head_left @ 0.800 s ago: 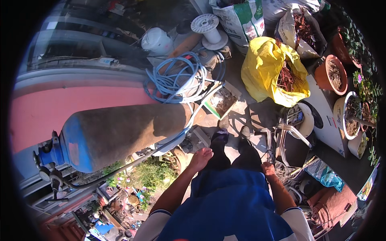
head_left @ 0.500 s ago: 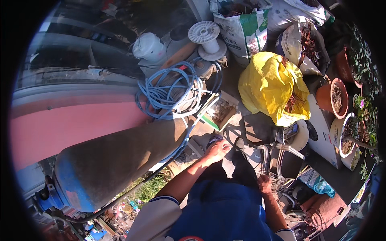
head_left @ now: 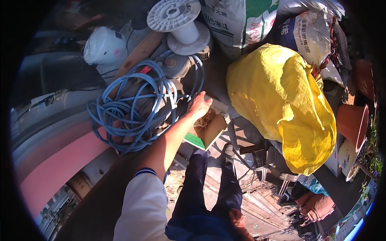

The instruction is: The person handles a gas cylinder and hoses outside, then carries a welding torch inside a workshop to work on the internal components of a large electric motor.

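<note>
My left hand (head_left: 199,105) reaches forward over the far left corner of a small open box (head_left: 216,128) with a green edge. Its fingers are curled together, and what they grip, if anything, is hidden. Brown scraps (head_left: 204,121) lie in the box. Just left of that hand, a loose coil of blue hose (head_left: 134,114) rests in a heap. My right hand (head_left: 238,219) hangs low by my right thigh, fingers curled, and its inside cannot be seen.
A white plastic spool (head_left: 188,36) stands beyond the hose, with a white bucket (head_left: 105,45) to its left. A large yellow sack (head_left: 277,100) bulges at right. Behind it are white sacks (head_left: 309,36). Terracotta pots (head_left: 352,125) line the right side.
My left hand has moved forward from near my body to the box's far corner. The view has shifted closer to the hose, box and yellow sack. My right hand stays low.
</note>
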`<state>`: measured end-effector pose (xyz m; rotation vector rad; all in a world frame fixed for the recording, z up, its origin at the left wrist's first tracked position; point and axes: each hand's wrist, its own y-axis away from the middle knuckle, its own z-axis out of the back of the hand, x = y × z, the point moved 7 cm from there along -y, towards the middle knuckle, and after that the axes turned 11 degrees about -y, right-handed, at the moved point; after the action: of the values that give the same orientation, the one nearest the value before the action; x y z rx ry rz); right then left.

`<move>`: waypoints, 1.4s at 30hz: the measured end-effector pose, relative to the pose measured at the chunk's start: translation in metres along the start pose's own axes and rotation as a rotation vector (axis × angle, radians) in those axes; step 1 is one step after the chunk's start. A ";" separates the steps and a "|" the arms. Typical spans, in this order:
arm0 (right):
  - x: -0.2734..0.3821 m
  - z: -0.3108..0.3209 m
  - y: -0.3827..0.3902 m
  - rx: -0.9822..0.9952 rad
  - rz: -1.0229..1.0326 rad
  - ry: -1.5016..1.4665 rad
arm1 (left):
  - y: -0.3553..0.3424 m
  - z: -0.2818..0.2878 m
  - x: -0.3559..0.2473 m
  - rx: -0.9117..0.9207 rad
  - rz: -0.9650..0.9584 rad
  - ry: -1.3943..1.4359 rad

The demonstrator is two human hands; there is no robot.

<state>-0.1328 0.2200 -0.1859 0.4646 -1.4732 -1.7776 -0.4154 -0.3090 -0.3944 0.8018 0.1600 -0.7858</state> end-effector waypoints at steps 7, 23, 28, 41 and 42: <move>-0.042 -0.030 -0.035 -0.173 0.196 -0.065 | -0.094 -0.010 0.044 -0.110 0.137 -0.043; -0.081 -0.021 -0.051 -0.294 0.170 0.072 | -0.151 -0.108 0.157 0.099 0.321 0.063; -0.128 -0.030 -0.051 -0.279 0.095 0.054 | -0.141 -0.096 0.111 0.195 0.197 0.271; -0.022 -0.013 -0.025 -0.163 0.271 0.136 | 0.050 0.064 -0.011 0.014 0.271 1.146; -0.018 -0.009 -0.026 -0.135 0.311 0.125 | 0.065 0.075 -0.005 -0.038 0.282 1.170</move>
<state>-0.1232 0.2280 -0.2161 0.2569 -1.2539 -1.5596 -0.3859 -0.3301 -0.3024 1.1377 1.0717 0.0342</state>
